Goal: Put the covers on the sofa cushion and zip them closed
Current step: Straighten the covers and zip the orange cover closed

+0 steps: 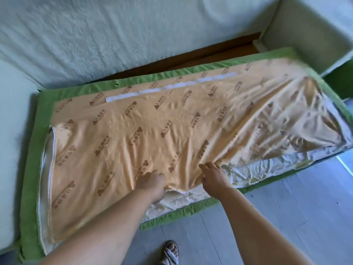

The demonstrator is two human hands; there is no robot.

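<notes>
A long sofa cushion lies flat on the sofa seat, with a green cover (32,169) showing round its edges. An orange lining panel (145,119) printed with brown logos is spread over its top, wrinkled towards the right. Along the front edge the cover gapes and the pale inner cushion (254,169) shows. My left hand (152,184) grips the orange fabric's front edge, fingers curled under it. My right hand (214,175) pinches the same edge a little further right, where the folds gather. A white strip (168,87) runs along the panel's far side.
The pale green sofa backrest (114,31) stands behind the cushion and an armrest (309,33) at the right. A dark gap of bare sofa frame (191,58) shows behind the cushion. Grey plank floor (286,217) lies in front, with my sandalled foot (171,253) on it.
</notes>
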